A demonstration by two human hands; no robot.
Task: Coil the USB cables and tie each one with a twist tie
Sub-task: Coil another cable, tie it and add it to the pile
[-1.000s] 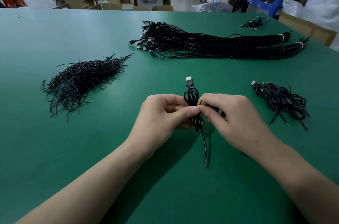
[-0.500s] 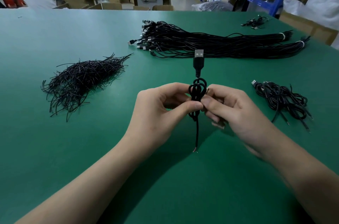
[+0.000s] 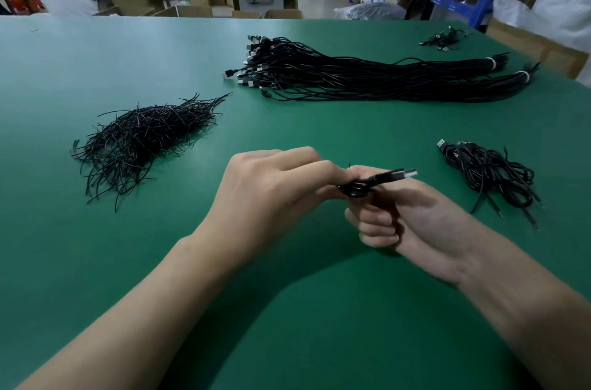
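Observation:
A coiled black USB cable [image 3: 377, 180] lies between both hands above the green table [image 3: 287, 325], its plug pointing right. My left hand [image 3: 271, 194] grips the coil from the left, fingers curled over it. My right hand [image 3: 409, 217] holds it from below, palm turned up and fingers curled. The twist tie around the coil is hidden by the fingers. A heap of black twist ties [image 3: 140, 137] lies at the left. A long bundle of uncoiled USB cables [image 3: 367, 76] stretches across the far middle.
A small pile of coiled, tied cables [image 3: 489, 172] sits at the right, close to my right hand. A few more cables [image 3: 444, 38] lie at the far right corner. Beyond the table's far edge are boxes and blue shelving.
The coil has swung from upright to lying sideways with the plug pointing right. My right hand has turned palm up under it. The loose tail below is no longer seen.

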